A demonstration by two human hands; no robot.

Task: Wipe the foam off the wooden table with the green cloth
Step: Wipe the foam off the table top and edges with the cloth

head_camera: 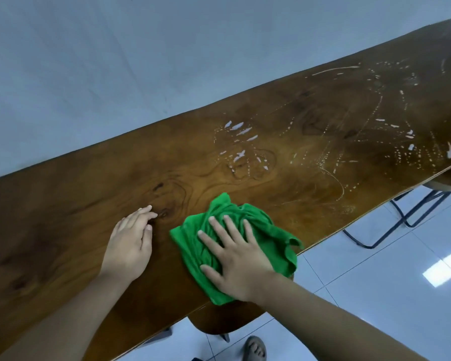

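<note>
A long wooden table (89, 204) runs from lower left to upper right. A crumpled green cloth (261, 225) lies on it near the front edge, and my right hand (235, 254) presses flat on the cloth with fingers spread. Just left of the cloth, my left hand (132, 241) rests flat on bare wood and holds nothing. White foam (241, 142) sits in streaks and dots beyond the cloth, and more foam smears (406, 136) cover the table's far right part.
A plain grey wall (115, 74) stands behind the table. A wooden chair seat (219, 321) shows under the front edge, another chair with black metal legs (401, 220) stands at right on the white tiled floor (388, 295), and a sandalled foot (255, 349) is at bottom.
</note>
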